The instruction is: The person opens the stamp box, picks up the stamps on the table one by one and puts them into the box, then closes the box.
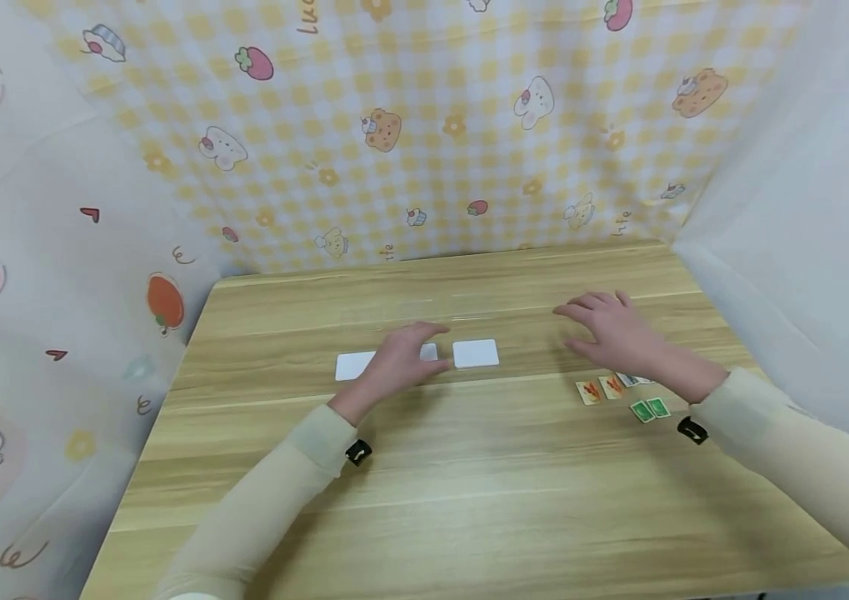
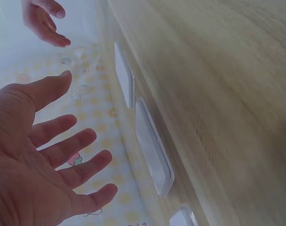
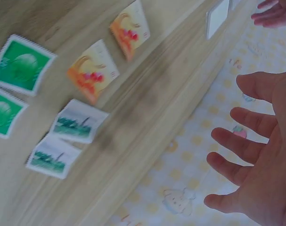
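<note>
My left hand (image 1: pixel 400 358) hovers with spread fingers over a row of three flat white rectangular pieces. It partly covers the middle piece (image 1: pixel 429 352) in the head view, between the left piece (image 1: pixel 352 367) and the right piece (image 1: pixel 476 353). Nothing is in its grasp. On the right, my right hand (image 1: pixel 614 335) hangs above the table, fingers loosely spread and holding nothing. Close to it lie postage stamps: two orange stamps (image 3: pixel 130 29), two green stamps (image 3: pixel 24 65) and two landscape stamps (image 3: pixel 77 121). My right hand and wrist partly hide the landscape pair in the head view.
Faint transparent rectangles (image 1: pixel 472 307) lie behind the white pieces on the wooden table (image 1: pixel 469 483). A yellow checked cloth (image 1: pixel 431 167) hangs along the back edge, with pale cloths at both sides. A black wrist strap (image 1: pixel 358 452) shows below the left sleeve.
</note>
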`<state>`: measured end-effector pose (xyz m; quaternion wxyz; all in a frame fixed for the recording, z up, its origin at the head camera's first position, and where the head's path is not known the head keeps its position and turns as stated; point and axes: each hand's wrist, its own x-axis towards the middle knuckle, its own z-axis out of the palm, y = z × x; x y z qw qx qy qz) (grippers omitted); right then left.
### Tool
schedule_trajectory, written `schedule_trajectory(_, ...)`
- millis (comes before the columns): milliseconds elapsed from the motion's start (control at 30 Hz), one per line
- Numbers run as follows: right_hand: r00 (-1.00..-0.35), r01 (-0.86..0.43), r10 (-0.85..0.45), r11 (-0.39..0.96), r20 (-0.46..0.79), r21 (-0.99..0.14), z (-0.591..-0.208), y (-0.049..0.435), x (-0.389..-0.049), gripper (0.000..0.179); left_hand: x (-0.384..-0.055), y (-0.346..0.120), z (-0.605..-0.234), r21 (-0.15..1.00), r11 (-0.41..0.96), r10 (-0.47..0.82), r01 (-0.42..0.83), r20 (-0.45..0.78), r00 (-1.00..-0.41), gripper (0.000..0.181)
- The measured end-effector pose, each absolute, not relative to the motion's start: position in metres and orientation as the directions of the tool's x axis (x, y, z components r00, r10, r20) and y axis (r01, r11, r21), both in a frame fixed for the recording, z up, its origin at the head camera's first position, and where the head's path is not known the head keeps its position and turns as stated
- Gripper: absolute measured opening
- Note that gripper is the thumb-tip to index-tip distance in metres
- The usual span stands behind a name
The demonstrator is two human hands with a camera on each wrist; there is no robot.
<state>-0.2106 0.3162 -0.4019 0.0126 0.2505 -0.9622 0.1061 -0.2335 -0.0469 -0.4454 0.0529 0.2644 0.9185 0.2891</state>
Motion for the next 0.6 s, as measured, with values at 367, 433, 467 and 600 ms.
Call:
schedule_trajectory(367, -0.845, -0.530, -0.531, 0.812, 0.071, -0.243, -0.423, 0.364, -0.197, 0.046, -0.244, -0.037, -0.458, 0.502, 0.742, 0.494, 0.445, 0.040, -0.869, 0.061)
schedule_trajectory(433, -0.844, -0.533, -0.532, 0.810, 0.075, -0.245, -0.429, 0.373, -0.194, 0.046, -0.246, -0.036, -0.461, 0.489, 0.748, 0.492, 0.449, 0.045, -0.869, 0.061)
schedule_trajectory(467, -0.842, -0.535, -0.533, 0.809, 0.079, -0.245, -0.432, 0.376, -0.193, 0.047, -0.246, -0.035, -0.462, 0.477, 0.755, 0.492, 0.451, 0.043, -0.869, 0.061)
schedule_trajectory(600, -0.834, -0.548, -0.544, 0.799, 0.090, -0.246, -0.444, 0.390, -0.191, 0.050, -0.249, -0.032, -0.466, 0.446, 0.771, 0.494, 0.454, 0.030, -0.869, 0.061)
